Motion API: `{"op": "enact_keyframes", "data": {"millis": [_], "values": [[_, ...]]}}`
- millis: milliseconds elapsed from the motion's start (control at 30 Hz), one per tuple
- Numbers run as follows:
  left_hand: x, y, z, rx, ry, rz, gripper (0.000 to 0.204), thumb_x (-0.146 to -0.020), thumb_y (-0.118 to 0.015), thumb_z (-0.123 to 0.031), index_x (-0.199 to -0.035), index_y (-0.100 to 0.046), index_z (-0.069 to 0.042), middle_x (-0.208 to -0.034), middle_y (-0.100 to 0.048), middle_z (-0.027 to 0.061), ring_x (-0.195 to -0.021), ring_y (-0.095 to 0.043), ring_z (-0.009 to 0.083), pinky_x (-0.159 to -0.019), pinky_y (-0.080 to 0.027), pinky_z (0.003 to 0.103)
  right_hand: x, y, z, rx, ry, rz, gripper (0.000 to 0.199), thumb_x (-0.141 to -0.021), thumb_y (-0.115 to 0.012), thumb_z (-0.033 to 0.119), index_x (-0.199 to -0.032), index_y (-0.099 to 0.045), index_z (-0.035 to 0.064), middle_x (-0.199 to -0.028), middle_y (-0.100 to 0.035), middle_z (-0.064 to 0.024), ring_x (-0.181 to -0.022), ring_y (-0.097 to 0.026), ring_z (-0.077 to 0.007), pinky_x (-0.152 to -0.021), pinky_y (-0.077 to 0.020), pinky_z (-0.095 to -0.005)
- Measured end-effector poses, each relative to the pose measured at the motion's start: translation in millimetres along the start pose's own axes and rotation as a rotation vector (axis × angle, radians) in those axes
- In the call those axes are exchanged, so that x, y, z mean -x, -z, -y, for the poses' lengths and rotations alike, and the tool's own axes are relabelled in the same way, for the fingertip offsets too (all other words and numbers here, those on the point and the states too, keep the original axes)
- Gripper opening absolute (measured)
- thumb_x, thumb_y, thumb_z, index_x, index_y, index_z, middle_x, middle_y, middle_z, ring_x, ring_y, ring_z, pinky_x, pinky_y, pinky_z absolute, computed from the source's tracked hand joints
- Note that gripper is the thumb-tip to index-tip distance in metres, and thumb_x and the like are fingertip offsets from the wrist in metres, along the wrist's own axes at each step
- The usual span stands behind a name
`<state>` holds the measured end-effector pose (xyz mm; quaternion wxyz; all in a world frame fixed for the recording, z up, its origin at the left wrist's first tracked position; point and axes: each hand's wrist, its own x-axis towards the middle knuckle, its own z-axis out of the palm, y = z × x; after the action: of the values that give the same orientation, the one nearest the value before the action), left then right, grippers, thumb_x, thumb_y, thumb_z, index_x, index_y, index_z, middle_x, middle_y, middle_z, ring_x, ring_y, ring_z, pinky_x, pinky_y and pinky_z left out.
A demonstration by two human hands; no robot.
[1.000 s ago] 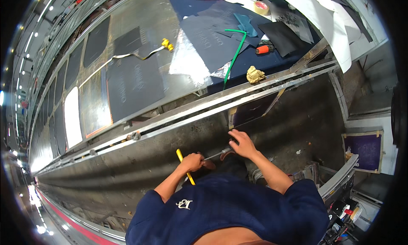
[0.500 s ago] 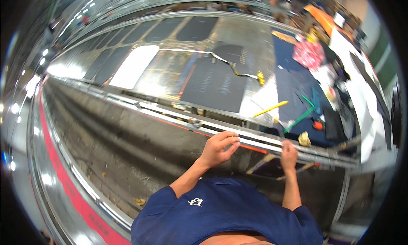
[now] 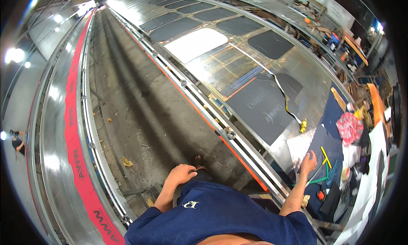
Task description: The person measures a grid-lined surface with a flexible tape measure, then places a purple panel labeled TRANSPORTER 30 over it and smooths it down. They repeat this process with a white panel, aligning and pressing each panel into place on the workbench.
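My right hand (image 3: 309, 162) reaches over the dark blue cloth (image 3: 330, 104) at the right end of the metal table. Its fingers are apart and I see nothing in them. Just right of it lie a yellow stick (image 3: 325, 156) and a green strip (image 3: 322, 180). A red object (image 3: 320, 195) sits nearer to me. My left hand (image 3: 180, 175) hangs low in front of my body, over the aisle, fingers loosely bent, with nothing visible in it. On the table, a tape measure (image 3: 278, 84) stretches from a white panel (image 3: 197, 44) across a dark printed panel (image 3: 259, 109).
A long metal rail (image 3: 204, 113) with clamps borders the table beside me. Several black panels (image 3: 271, 44) lie farther along. Left of the aisle (image 3: 140, 117) runs another table with a red strip (image 3: 76, 130). A pink bag (image 3: 349, 128) and white sheeting (image 3: 374, 168) lie at right.
My view has swung left along the aisle. My right hand has left the rail and moved over the cloth. My left hand has dropped from the rail toward my body.
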<state>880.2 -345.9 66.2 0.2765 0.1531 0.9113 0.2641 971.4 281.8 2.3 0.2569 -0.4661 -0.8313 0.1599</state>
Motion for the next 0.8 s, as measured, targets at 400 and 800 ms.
{"op": "enact_keyframes", "data": {"millis": [400,800], "values": [[-249.6,220.8,93.7,0.248,-0.218,-0.455,0.026,-0.091,-0.069,-0.02,-0.11,-0.071,-0.002,-0.1,-0.072,0.0147,-0.09,-0.069,0.0246,-0.082,-0.053,0.034,-150.5,-231.3,206.1,-0.3,0.159,0.195,0.051,-0.089,-0.067,0.017,-0.136,-0.057,0.0012,-0.131,-0.062,-0.0201,-0.121,-0.061,-0.0306,-0.103,-0.0465,-0.0383],[-441.4,378.1,171.4,0.511,-0.019,-0.503,0.025,-0.094,-0.067,-0.02,-0.108,-0.072,0.0,-0.08,-0.068,0.0015,-0.072,-0.058,0.0087,-0.068,-0.048,0.027,-169.8,-243.5,266.0,0.518,-0.055,0.254,0.047,-0.085,-0.075,0.035,-0.128,-0.064,0.0182,-0.095,-0.073,-0.0073,-0.097,-0.068,-0.0277,-0.09,-0.0439,-0.0576]]}}
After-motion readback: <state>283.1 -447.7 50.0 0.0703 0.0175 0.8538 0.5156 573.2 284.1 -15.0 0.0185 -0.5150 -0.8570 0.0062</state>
